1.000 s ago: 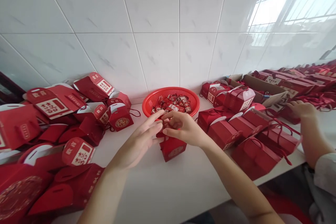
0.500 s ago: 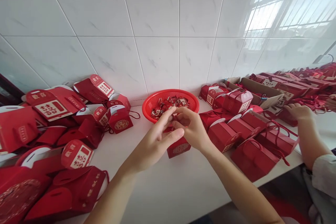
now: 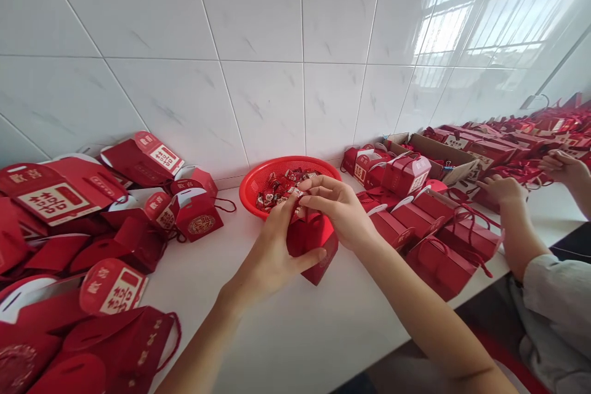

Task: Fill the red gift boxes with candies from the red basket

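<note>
A small red paper gift box stands slightly turned on the white table in the middle, in front of a red basket of wrapped sweets. My left hand holds the box from its left side, thumb across the near face and fingers up at the top. At the top edge my right hand pinches with thumb and fingertips, close to the left fingertips. The fingers partly hide the box's top, and what exactly they pinch there is hard to make out.
Behind the box is the red plastic basket against the tiled wall. Red gift boxes are heaped at left. More boxes and a cardboard carton are at right, where another person's hands work.
My view has turned a little to the right. The box now sits at an angle, and my fingers have closed together at its top. The other person's hands have come further into view.
</note>
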A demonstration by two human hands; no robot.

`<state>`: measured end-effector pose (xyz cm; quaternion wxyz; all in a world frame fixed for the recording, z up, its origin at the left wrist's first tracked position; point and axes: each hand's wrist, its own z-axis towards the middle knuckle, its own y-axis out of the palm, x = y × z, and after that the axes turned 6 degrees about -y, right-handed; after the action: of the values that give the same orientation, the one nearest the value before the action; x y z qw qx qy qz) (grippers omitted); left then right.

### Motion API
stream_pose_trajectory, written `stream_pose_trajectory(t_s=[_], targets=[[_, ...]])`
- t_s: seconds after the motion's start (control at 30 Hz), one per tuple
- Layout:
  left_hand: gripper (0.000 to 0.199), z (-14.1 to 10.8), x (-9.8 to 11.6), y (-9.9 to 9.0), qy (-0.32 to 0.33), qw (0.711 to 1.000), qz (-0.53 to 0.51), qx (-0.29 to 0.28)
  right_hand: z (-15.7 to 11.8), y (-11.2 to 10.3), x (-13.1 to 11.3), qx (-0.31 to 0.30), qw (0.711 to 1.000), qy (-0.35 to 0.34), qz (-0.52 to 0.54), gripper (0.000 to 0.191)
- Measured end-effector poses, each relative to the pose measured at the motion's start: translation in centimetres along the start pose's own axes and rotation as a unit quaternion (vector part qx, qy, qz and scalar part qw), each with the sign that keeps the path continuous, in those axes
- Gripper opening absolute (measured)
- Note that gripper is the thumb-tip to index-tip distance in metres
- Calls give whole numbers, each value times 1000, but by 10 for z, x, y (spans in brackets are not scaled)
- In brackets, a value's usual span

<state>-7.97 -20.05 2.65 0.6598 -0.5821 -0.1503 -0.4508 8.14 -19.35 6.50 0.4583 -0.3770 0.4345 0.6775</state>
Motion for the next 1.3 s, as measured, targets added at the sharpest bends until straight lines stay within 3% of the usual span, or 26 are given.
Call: stream_pose_trajectory(t_s=[0.2,0.33,0.43,0.57,0.7,0.8,1.0,1.07,1.17,1.3], targets=[[81,1,-5,-3,-12,1000,-13,-20,11,-4,-8,-100,986,15,-130,21],[84,0,-6,-7,-8,999,-18,-39,20,-9,-21,-229,930,-3,-287,30],[80,-1,-3,-7,-8,998,-22,-50,24,-9,-28,-268,886,-58,-375,33],[66,-1,-3,-6,-8,998,-33,-47,26,-5,-32,-257,848,-108,-451,23],[55,-1,-10,-4,-26,999,-28,-24,25,-4,-34,-232,840,-121,-475,21],[50,1,-13,-3,-25,999,-34,-17,25,-6,-34,-222,859,-114,-448,19],[37,5,-11,6,-42,994,-99,-20,27,-12,-29,-192,935,-29,-296,10],[38,5,-10,9,-38,995,-93,-8,25,-12,-29,-188,935,-34,-298,6],[49,2,-10,14,-21,996,-80,13,23,-14,-36,-179,910,-61,-368,9],[68,-3,-9,23,33,989,-134,49,23,-29,-67,-116,889,-73,-437,19]])
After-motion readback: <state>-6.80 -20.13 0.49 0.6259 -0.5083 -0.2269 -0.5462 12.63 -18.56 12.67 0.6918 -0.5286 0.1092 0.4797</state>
